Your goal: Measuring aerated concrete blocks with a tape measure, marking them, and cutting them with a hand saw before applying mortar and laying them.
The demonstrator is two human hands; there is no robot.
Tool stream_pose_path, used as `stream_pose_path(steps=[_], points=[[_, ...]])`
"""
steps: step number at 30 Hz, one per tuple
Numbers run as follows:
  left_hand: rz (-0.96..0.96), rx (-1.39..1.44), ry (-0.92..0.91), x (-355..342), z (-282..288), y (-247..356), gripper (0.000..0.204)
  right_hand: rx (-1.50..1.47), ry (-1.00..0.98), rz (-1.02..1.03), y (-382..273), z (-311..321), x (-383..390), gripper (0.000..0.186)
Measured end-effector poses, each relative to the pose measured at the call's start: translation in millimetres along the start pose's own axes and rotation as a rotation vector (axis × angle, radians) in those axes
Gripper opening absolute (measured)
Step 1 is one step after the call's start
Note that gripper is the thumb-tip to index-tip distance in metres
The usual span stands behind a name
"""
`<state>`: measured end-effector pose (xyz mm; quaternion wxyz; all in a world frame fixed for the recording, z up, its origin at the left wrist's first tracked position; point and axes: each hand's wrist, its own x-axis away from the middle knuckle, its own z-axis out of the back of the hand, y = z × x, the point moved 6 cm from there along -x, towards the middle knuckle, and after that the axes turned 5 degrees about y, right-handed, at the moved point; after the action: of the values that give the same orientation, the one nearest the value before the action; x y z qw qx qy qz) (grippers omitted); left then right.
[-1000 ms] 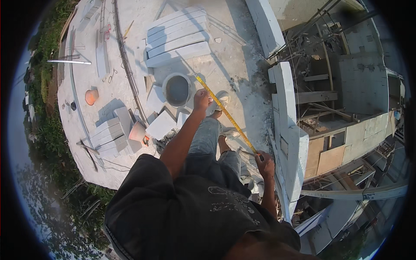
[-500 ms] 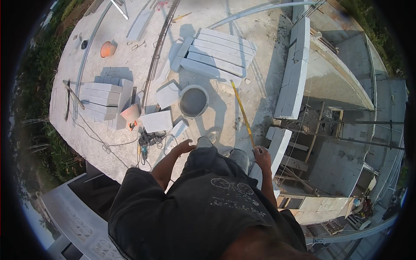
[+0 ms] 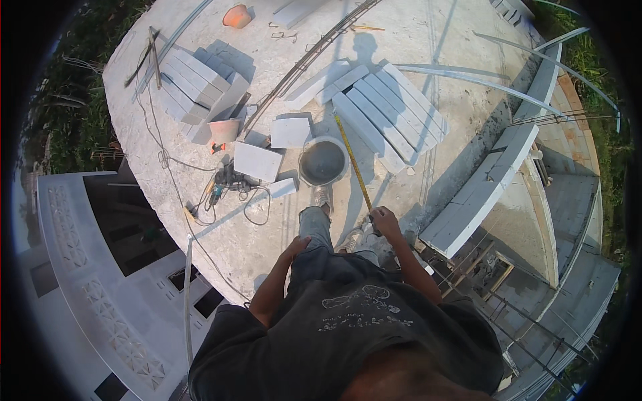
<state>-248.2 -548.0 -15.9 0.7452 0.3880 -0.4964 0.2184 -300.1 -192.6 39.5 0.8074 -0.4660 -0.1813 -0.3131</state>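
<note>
1 meas.-tape (image 3: 352, 160) in closed R grip (image 3: 384, 221)

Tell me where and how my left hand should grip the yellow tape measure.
Probably pinch the yellow tape measure by its narrow blade, just ahead of the right hand, the left hand coming from the left: that near stretch runs straight, clear of the round bucket.

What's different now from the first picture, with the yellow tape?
The left hand was up at the yellow tape measure; now it's off it, down by the left leg. The camera's view has turned too. The right hand still holds the tape measure, and the bucket and stacked pale blocks stayed put.
</note>
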Motion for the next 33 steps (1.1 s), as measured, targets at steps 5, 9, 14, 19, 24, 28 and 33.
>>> stream_pose_path(steps=[5,9,14,19,24,28,33], points=[[-0.082,0.227,0.084,-9.8,34.5,40.6,0.095,0.368,-0.103,-0.02,-59.1,11.4,-85.6,0.039],[0.004,0.341,-0.042,4.3,64.7,91.6,0.077,0.487,-0.015,0.015,-93.6,29.9,-152.7,0.041],[-0.1,0.456,-0.079,-21.1,46.8,58.9,0.066,0.855,0.072,0.265,-154.9,47.1,-237.8,0.034],[0.097,0.523,0.107,-9.0,33.4,115.9,0.063,1.248,0.187,0.684,-236.1,78.9,-382.6,0.02],[0.357,0.345,0.292,-28.2,-58.6,98.6,0.081,1.408,-0.006,0.934,-278.8,37.7,-574.0,0.017],[0.58,0.37,0.251,-34.0,-73.8,168.4,0.086,1.425,-0.228,0.951,-303.3,-10.2,-679.0,0.018],[0.666,0.387,0.169,-47.3,-81.6,191.4,0.081,1.398,-0.248,0.929,-279.1,-39.6,-773.4,0.023]])
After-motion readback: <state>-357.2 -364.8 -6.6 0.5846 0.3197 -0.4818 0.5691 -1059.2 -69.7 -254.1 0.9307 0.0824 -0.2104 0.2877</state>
